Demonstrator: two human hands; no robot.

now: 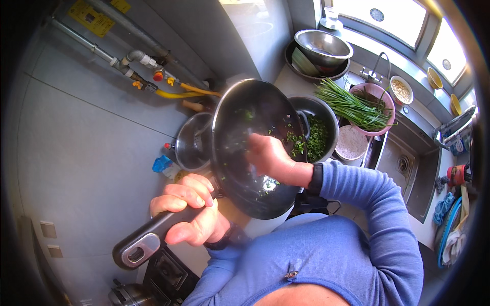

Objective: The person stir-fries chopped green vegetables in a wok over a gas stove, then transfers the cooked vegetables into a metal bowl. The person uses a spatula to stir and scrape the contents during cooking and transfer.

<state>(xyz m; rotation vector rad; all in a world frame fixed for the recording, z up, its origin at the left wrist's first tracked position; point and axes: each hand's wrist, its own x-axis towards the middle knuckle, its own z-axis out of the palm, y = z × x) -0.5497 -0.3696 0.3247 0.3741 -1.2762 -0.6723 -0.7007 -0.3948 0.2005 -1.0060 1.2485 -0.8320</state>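
My left hand (191,210) grips the black handle (141,241) of a dark wok (245,187). The wok is tilted on its side, and its right rim overlaps a metal pot (333,132). Inside the wok my right hand (271,158) is curled and blurred by motion. Something pale shows faintly by its fingers, too blurred to identify. Bits of chopped greens (294,141) cling to the wok's inner wall near the small side handle (304,124). More chopped greens (317,139) lie in the pot, partly hidden by the wok.
Long green stalks (344,105) lie across a pink basin (390,118) beside the sink (398,183). Near it are a bowl of white contents (351,142), stacked metal basins (323,46) and a bowl of pale pieces (401,91). A glass lid (191,143), gas pipes (126,70) and a stove (168,271) are left.
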